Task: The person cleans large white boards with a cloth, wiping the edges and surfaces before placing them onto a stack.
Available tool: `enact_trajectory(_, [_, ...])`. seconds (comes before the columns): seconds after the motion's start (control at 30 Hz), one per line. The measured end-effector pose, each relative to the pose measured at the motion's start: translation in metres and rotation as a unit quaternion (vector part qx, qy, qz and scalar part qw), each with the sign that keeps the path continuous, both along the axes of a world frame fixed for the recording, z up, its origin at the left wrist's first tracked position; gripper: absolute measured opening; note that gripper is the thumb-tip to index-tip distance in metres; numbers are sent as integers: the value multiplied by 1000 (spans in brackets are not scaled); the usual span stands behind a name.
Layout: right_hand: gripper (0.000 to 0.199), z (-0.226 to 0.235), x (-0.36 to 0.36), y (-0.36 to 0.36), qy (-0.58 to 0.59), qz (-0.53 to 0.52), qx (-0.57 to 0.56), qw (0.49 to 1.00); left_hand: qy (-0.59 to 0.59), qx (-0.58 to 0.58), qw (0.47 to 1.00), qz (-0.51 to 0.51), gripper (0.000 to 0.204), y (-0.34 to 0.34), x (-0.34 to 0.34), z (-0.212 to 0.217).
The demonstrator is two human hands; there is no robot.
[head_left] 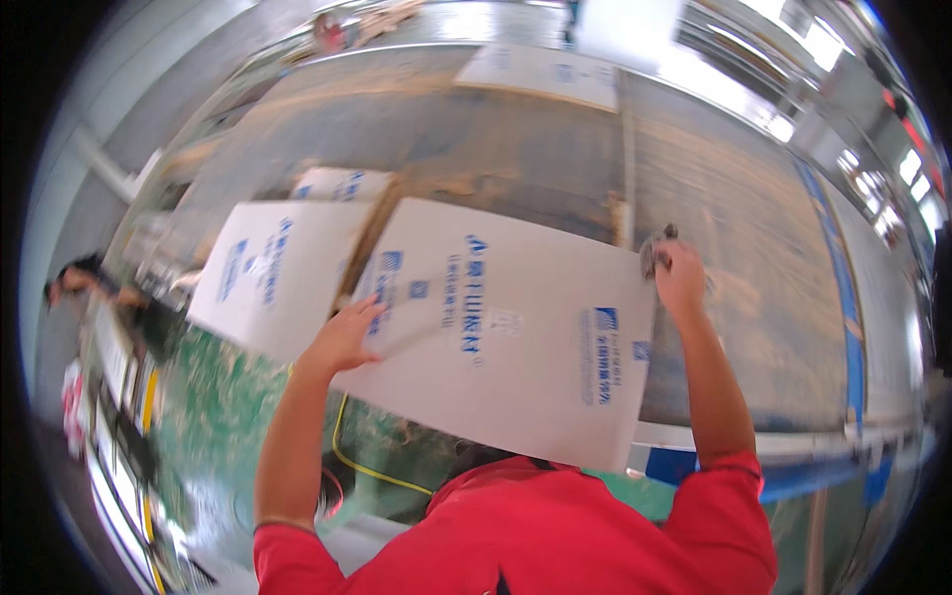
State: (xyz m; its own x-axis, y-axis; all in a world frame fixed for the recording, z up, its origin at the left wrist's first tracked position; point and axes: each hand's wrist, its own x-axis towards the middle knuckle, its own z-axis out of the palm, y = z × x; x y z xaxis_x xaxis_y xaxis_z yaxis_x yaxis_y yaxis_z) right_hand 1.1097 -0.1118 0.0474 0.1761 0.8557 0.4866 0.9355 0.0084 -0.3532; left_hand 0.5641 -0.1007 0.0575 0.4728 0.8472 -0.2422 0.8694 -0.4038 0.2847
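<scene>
A large white board (pixel 555 283) with blue print lies in front of me on the worktable (pixel 476 129), its near end reaching past the table edge toward my body. My left hand (pixel 345 335) rests on the board's left edge, thumb and fingers spread apart. At the board's far right corner, my right hand (pixel 680 280) is closed round a small dark grey hand tool (pixel 653 253). The tool sits against the board's edge, and its exact kind is blurred and partly covered by my fingers.
Left of the large board lies another white printed board (pixel 283 273), with a smaller piece (pixel 342 185) behind it. A further white board (pixel 540 74) lies at the table's far side. Sawdust streaks the tabletop. A yellow cord (pixel 372 472) crosses the green floor (pixel 228 397). A person (pixel 79 283) is at far left.
</scene>
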Motion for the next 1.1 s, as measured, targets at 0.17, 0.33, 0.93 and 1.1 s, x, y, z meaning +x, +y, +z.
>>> enact_trajectory(0.17, [16, -19, -13, -83, -104, -39, -17, 994, -12, 25, 995, 93, 69, -45, 3, -4])
enact_trajectory(0.33, [19, -35, 66, -141, 117, -133, -93, 980, -72, 25, 971, 226, 62, -70, 9, -4])
enact_trajectory(0.93, [4, -19, -158, -167, 541, -120, -215, 804, -32, 39, 948, 316, 62, -23, -97, -38])
enact_trajectory(1.1, [6, -60, -198, -144, 430, -149, -160, 876, -86, 91, 934, 335, 60, -14, -131, -54])
